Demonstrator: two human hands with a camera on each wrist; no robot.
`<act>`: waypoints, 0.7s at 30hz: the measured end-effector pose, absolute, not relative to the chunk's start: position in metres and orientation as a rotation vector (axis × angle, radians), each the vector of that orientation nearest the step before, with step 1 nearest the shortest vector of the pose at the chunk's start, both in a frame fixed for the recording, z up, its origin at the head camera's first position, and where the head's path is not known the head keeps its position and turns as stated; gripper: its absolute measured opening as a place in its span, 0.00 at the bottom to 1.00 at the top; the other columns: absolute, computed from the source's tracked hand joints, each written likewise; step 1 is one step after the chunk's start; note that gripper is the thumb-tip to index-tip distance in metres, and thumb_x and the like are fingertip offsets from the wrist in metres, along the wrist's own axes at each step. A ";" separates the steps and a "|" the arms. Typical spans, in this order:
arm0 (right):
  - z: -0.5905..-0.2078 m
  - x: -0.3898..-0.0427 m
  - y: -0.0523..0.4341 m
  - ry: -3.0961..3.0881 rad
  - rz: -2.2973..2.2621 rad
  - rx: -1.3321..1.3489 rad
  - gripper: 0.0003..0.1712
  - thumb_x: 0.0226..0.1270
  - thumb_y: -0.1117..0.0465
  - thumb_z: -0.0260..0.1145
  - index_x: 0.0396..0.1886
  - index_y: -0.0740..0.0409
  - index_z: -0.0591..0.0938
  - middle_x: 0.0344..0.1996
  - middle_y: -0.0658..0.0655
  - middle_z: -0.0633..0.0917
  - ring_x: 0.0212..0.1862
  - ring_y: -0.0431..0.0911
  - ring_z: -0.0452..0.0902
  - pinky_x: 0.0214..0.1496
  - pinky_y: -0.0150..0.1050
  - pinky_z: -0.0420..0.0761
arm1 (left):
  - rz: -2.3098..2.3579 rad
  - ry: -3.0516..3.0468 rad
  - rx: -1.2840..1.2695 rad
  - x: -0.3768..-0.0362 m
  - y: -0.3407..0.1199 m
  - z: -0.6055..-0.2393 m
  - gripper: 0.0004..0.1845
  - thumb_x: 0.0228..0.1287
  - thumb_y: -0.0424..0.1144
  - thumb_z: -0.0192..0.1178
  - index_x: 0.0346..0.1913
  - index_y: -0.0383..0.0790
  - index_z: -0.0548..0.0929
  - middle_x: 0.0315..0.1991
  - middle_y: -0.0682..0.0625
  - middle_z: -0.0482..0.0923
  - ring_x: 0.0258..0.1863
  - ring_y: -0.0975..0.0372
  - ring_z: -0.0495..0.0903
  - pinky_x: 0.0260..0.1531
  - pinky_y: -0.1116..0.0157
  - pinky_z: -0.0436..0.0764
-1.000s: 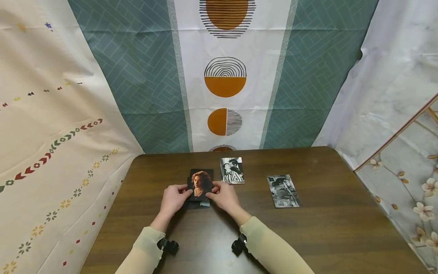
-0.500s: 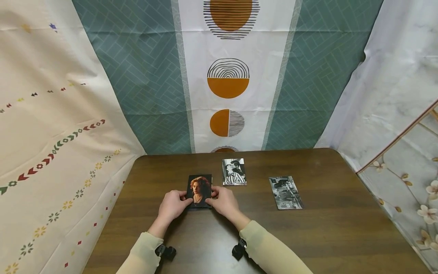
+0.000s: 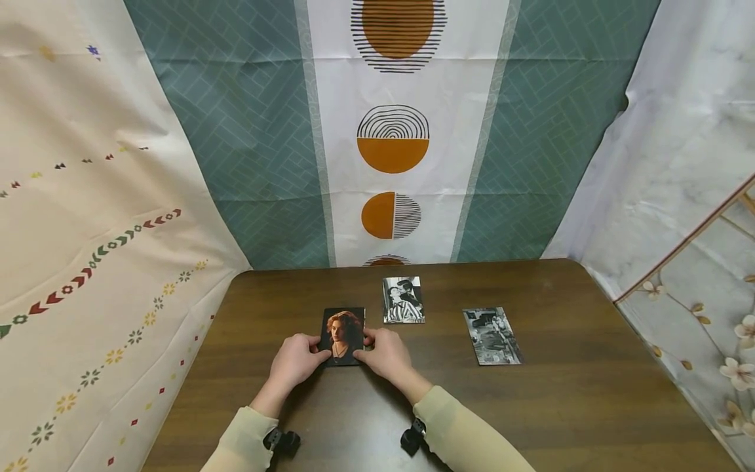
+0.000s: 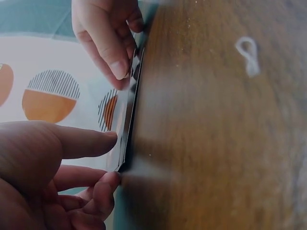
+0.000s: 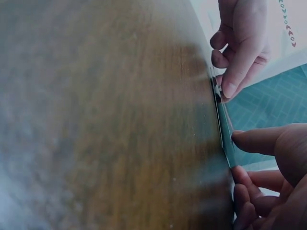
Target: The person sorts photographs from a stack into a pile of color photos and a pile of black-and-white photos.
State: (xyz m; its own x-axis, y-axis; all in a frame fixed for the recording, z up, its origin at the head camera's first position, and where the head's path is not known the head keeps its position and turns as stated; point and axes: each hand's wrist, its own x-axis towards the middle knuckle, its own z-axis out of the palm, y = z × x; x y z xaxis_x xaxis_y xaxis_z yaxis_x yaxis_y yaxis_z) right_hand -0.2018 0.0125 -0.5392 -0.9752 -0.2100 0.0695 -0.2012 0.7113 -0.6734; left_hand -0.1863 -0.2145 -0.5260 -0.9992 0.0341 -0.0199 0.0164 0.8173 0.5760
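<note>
The left hand [image 3: 293, 360] and right hand [image 3: 387, 358], apart, pinch opposite sides of a colour portrait card [image 3: 345, 333], at or just above the wooden table [image 3: 566, 406], left of centre; releasing it seems left. A black-and-white scene card [image 3: 493, 337] and, farthest, a black-and-white couple card [image 3: 404, 300] lie flat, apparently done.

No lettering, brand, number or sign can be read — anywhere.

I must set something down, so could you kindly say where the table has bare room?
The table is bare right of the rightmost photo and left of the left hand, out to the side edges. Crowded: the portrait card between that hand and the right hand, with the upper photo close by.
</note>
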 end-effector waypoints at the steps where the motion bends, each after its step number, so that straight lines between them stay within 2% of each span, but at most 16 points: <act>1: -0.539 -0.202 0.013 2.897 -1.134 -0.351 0.33 0.59 0.50 0.83 0.64 0.56 0.88 0.38 0.45 0.90 0.45 0.47 0.86 0.44 0.47 0.83 | 0.946 2.965 0.047 -0.186 -0.214 -0.526 0.24 0.65 0.43 0.76 0.58 0.29 0.89 0.29 0.54 0.82 0.28 0.60 0.75 0.28 0.61 0.72; 7: -0.537 -0.203 0.015 2.909 -1.111 -0.366 0.31 0.59 0.50 0.83 0.62 0.55 0.89 0.37 0.44 0.90 0.43 0.46 0.86 0.42 0.46 0.83 | 0.938 2.954 0.050 -0.187 -0.213 -0.525 0.25 0.65 0.43 0.76 0.59 0.29 0.89 0.27 0.54 0.79 0.26 0.60 0.73 0.27 0.62 0.70; 14: -0.540 -0.206 0.015 2.928 -1.069 -0.407 0.22 0.59 0.52 0.83 0.53 0.53 0.91 0.34 0.43 0.88 0.39 0.44 0.84 0.39 0.43 0.82 | 0.936 2.946 0.075 -0.186 -0.212 -0.523 0.27 0.65 0.42 0.76 0.61 0.27 0.87 0.29 0.54 0.81 0.26 0.61 0.73 0.29 0.61 0.71; 21: -0.540 -0.205 0.017 2.918 -1.051 -0.426 0.27 0.59 0.54 0.82 0.58 0.57 0.90 0.34 0.44 0.87 0.40 0.45 0.84 0.41 0.43 0.82 | 0.968 2.930 0.067 -0.183 -0.213 -0.527 0.27 0.64 0.41 0.76 0.60 0.27 0.87 0.27 0.54 0.80 0.23 0.61 0.71 0.29 0.61 0.70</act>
State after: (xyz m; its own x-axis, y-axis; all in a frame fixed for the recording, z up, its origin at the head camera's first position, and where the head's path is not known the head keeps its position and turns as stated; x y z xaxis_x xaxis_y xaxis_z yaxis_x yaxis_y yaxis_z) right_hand -0.2049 0.0166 -0.5405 -0.9630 -0.2569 0.0815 -0.2499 0.7375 -0.6274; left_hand -0.1825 -0.2132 -0.5268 -0.9975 0.0583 -0.0387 0.0238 0.8025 0.5962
